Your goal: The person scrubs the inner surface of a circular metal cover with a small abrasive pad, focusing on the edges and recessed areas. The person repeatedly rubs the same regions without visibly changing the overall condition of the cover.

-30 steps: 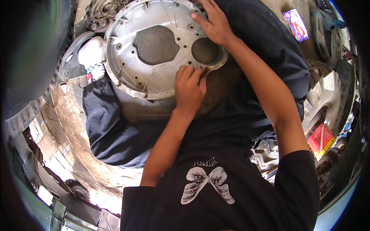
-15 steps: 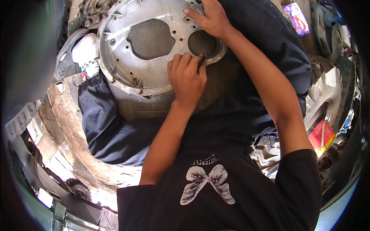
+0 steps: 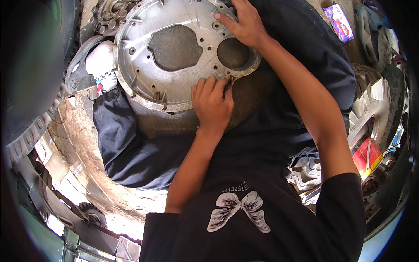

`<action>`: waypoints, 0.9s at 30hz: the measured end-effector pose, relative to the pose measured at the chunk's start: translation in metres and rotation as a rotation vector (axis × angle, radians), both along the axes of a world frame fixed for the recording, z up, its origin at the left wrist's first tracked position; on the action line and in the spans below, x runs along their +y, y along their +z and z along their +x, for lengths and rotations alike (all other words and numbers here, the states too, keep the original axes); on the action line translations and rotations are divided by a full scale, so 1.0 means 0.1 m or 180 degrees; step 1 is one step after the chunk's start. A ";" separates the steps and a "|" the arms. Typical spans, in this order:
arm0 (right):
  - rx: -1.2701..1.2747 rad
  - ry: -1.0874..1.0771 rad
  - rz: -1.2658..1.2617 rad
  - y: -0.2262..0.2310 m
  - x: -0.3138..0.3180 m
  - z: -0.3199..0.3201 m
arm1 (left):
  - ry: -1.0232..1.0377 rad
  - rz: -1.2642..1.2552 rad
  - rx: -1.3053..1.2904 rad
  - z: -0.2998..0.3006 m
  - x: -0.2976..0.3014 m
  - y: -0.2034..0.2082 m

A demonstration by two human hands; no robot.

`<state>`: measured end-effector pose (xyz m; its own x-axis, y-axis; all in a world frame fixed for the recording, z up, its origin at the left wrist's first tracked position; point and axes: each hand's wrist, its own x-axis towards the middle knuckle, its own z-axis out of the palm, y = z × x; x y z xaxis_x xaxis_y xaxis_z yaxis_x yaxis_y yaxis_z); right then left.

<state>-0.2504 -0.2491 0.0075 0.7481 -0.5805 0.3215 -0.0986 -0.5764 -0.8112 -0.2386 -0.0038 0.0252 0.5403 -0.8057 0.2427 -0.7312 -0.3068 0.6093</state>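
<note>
A round grey cast-metal bell housing [image 3: 174,83], with one large irregular opening, a smaller round one and several bolt holes, lies across my lap over dark cloth. My right hand [image 3: 246,26] grips its far right rim, thumb on the flat face and the other fingers over the edge, partly cut off by the picture's top. At the near rim, just below the small round opening, my left hand [image 3: 212,105] has its fingers curled in a pinch. A small dark piece shows between thumb and forefinger, too hidden to name.
Dark blue cloth [image 3: 131,153] spreads around my legs. To the right stand a chunky-treaded tyre [image 3: 366,109] and a red and yellow package [image 3: 365,155]; a purple packet [image 3: 338,24] lies farther off. Metal parts [image 3: 109,17] sit at the far left, near a sandal [image 3: 80,65].
My left hand has slid slightly toward me along the near rim, its fingers lower against the housing. My right hand keeps its hold. The whole view has shifted a little.
</note>
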 end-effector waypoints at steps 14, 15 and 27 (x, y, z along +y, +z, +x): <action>-0.0012 -0.0056 -0.0274 0.05 -0.01 0.04 | 0.0030 -0.0340 -0.0141 0.00 -0.26 -0.06; 0.0014 -0.0064 -0.0227 0.03 0.01 0.03 | 0.0029 -0.0338 -0.0142 0.01 -0.30 -0.07; 0.0144 -0.0060 0.0131 -0.02 0.04 0.02 | -0.0051 -0.0409 0.0272 -0.08 -0.19 -0.05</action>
<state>-0.2488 -0.2456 0.0060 0.7502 -0.6066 0.2632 -0.1461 -0.5403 -0.8287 -0.2466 -0.0230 0.0199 0.5507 -0.7797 0.2979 -0.6792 -0.2111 0.7030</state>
